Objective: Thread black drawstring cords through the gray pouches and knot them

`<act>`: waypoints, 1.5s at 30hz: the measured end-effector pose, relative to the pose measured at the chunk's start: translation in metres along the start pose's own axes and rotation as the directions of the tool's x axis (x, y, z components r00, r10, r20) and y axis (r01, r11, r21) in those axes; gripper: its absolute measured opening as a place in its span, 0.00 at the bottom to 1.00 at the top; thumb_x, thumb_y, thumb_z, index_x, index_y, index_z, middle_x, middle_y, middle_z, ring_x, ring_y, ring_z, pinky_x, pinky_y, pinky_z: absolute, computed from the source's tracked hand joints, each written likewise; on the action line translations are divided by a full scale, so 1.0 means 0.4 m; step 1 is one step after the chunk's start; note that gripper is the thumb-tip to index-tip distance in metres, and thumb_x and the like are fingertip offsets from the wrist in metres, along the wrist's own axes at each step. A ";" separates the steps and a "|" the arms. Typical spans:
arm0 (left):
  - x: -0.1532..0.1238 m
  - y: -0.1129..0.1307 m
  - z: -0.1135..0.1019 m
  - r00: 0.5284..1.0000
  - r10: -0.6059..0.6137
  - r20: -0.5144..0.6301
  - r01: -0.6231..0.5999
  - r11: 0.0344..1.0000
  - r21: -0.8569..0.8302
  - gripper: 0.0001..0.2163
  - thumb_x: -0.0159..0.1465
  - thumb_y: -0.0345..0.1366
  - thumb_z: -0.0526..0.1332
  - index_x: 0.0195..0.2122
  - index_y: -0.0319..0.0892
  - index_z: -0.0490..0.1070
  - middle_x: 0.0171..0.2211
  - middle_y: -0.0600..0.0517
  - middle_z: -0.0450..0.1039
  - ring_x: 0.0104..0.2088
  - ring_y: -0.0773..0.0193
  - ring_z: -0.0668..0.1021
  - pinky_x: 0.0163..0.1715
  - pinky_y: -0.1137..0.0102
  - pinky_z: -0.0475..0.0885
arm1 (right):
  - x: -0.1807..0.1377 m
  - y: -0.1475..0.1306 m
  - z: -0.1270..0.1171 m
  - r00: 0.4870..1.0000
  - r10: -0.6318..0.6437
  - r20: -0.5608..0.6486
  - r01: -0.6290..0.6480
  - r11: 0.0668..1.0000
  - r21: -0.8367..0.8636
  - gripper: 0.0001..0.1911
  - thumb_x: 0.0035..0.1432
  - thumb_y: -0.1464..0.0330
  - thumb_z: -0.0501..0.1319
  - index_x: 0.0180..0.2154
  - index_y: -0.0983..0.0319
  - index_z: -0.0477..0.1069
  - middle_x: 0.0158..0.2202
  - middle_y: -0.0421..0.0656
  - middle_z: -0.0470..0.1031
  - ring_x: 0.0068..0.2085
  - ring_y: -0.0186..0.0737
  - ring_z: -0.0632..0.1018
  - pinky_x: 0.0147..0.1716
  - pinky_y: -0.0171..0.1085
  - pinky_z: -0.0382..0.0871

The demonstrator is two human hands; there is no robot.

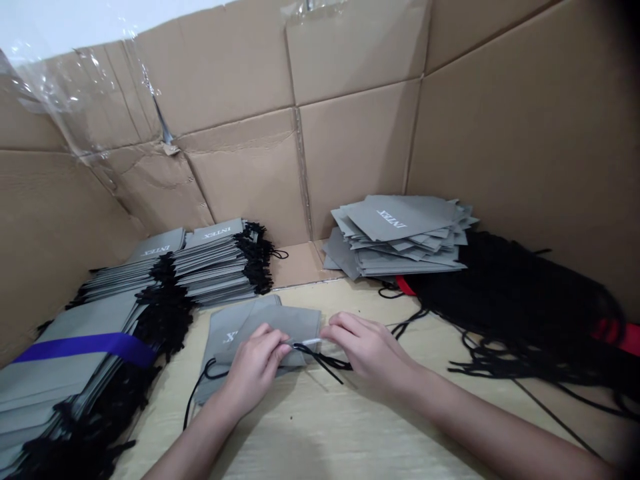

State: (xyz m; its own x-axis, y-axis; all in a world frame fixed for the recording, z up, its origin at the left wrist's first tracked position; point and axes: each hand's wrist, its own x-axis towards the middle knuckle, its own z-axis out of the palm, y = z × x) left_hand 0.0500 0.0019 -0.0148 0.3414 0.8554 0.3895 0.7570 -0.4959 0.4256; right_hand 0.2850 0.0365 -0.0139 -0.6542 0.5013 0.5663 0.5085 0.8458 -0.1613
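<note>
A grey fabric pouch [280, 323] lies flat on the wooden table [325, 427] in front of me. My left hand [255, 370] is closed, pinching the pouch's right edge. My right hand [363, 350] is closed on a thin white threading tool [310, 342] with a black drawstring cord [325, 363] at the pouch's edge. A second grey pouch [225, 333] with white lettering lies under the first, and a black cord loops off its lower left.
Stacks of finished grey pouches with black cords [215, 263] stand at the left, one bundle bound by a purple band [90, 345]. A loose pile of grey pouches [400, 233] sits at the back right. A heap of black cords [510, 300] fills the right. Cardboard walls [350, 147] surround the table.
</note>
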 end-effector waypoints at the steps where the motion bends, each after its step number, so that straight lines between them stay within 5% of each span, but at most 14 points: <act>1: 0.000 -0.001 0.001 1.000 0.001 -0.008 -0.002 1.000 -0.010 0.12 0.67 0.38 0.47 0.34 0.41 0.68 0.28 0.50 0.66 0.32 0.63 0.70 0.30 0.71 0.63 | 0.000 -0.001 0.000 1.000 0.002 -0.001 -0.002 1.000 0.006 0.20 0.52 0.81 0.50 0.43 0.59 0.66 0.37 0.43 0.70 0.36 0.39 0.71 0.33 0.34 0.62; 21: 0.001 0.000 0.009 0.999 0.005 -0.049 -0.005 1.000 0.004 0.12 0.67 0.37 0.47 0.34 0.40 0.67 0.27 0.51 0.66 0.31 0.62 0.70 0.30 0.71 0.63 | -0.006 -0.034 -0.010 0.999 0.042 0.005 -0.041 0.993 -0.108 0.23 0.48 0.84 0.50 0.43 0.58 0.65 0.36 0.41 0.69 0.34 0.37 0.71 0.30 0.32 0.59; 29: 0.001 0.005 0.006 0.999 -0.001 -0.043 0.001 1.000 0.007 0.10 0.67 0.36 0.48 0.36 0.42 0.67 0.29 0.51 0.66 0.32 0.62 0.71 0.31 0.69 0.65 | -0.006 -0.041 -0.005 0.993 0.113 0.043 -0.112 0.994 -0.015 0.20 0.50 0.83 0.50 0.41 0.58 0.66 0.38 0.41 0.69 0.33 0.35 0.73 0.30 0.32 0.62; 34: -0.001 0.006 0.010 0.974 -0.040 -0.224 0.031 0.999 -0.045 0.02 0.63 0.34 0.56 0.36 0.42 0.65 0.33 0.50 0.68 0.35 0.62 0.72 0.35 0.68 0.68 | -0.006 -0.041 -0.001 0.990 0.142 0.007 -0.142 0.988 0.064 0.18 0.53 0.82 0.50 0.42 0.59 0.66 0.37 0.41 0.69 0.32 0.35 0.72 0.31 0.32 0.63; 40: 0.002 0.015 0.009 0.889 0.173 -0.424 -0.192 0.981 -0.004 0.04 0.59 0.29 0.62 0.30 0.42 0.66 0.28 0.53 0.72 0.33 0.63 0.73 0.34 0.70 0.69 | -0.001 -0.046 0.009 0.979 0.204 -0.021 -0.194 0.953 0.231 0.14 0.60 0.78 0.48 0.40 0.59 0.68 0.37 0.43 0.70 0.34 0.36 0.72 0.32 0.33 0.64; 45: -0.004 0.017 0.009 0.879 0.209 -0.428 -0.236 0.972 -0.010 0.05 0.58 0.26 0.62 0.30 0.42 0.66 0.28 0.54 0.73 0.31 0.67 0.75 0.32 0.72 0.70 | 0.007 -0.053 0.009 0.966 0.258 -0.027 -0.234 0.911 0.340 0.11 0.60 0.77 0.50 0.37 0.60 0.69 0.34 0.42 0.69 0.32 0.35 0.72 0.31 0.33 0.63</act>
State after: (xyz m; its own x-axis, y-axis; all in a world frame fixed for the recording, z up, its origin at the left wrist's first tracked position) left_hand 0.0564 -0.0024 -0.0155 0.2196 0.5842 0.7813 0.6498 -0.6850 0.3295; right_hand 0.2704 0.0208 -0.0116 -0.4852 0.6978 0.5270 0.4263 0.7150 -0.5542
